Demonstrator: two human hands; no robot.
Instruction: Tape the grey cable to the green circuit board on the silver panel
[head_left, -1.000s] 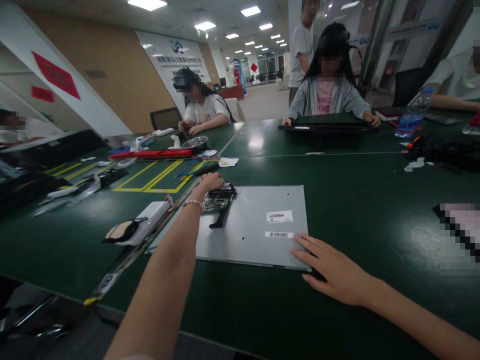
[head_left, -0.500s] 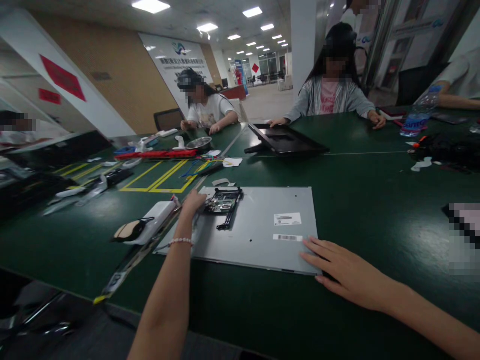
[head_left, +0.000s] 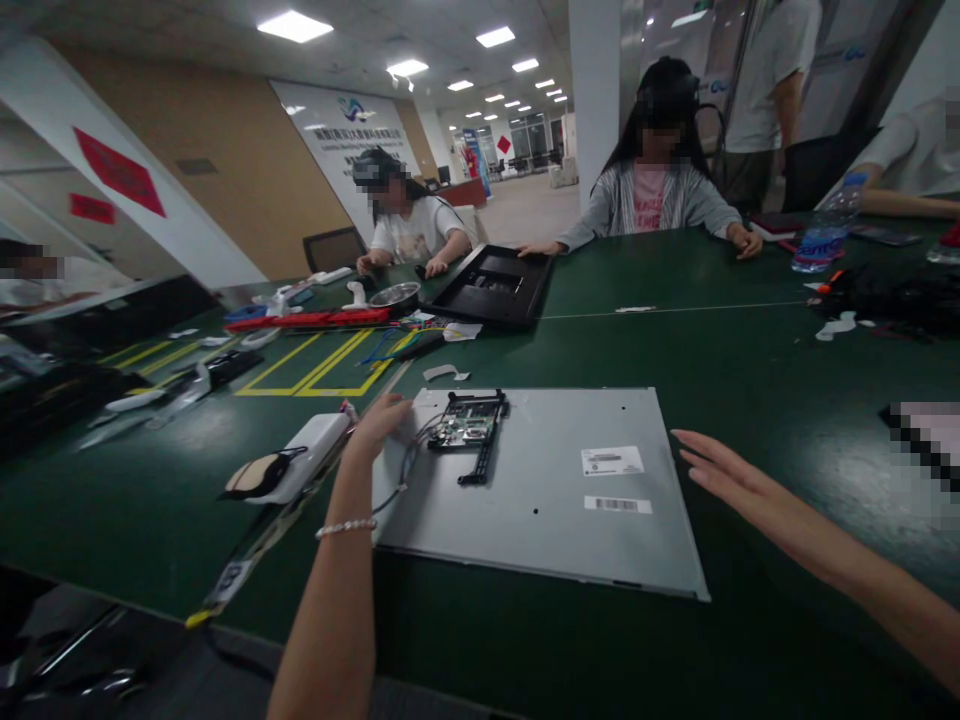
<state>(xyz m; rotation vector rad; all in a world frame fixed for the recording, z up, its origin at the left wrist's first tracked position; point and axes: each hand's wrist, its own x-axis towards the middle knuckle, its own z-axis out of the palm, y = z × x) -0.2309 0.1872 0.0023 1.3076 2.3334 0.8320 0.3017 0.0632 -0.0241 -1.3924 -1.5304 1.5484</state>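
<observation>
A grey metal-backed display panel (head_left: 517,545) lies flat on the green table before me, with two white labels at its right. Near its far left corner sits a green circuit board (head_left: 463,428) in a black bracket (head_left: 474,470), with thin cables (head_left: 405,470) running down to the panel's left edge. My left hand (head_left: 381,425) is closed at that left edge, its fingers bent at the corner and partly hidden. Beyond the right edge, my right hand (head_left: 724,470) is open, fingers stretched out, apart from the panel and holding nothing.
Left of the panel lie a white box-like device (head_left: 319,445) and a lanyard strap (head_left: 255,555). Yellow tape (head_left: 330,360) marks the table. Across it, a co-worker's hand touches a black frame (head_left: 487,285). A water bottle (head_left: 825,225) stands at the far right.
The panel has slid right and a little toward me. My right hand has come off its right edge. Across the table, the black frame has moved left and lies flatter.
</observation>
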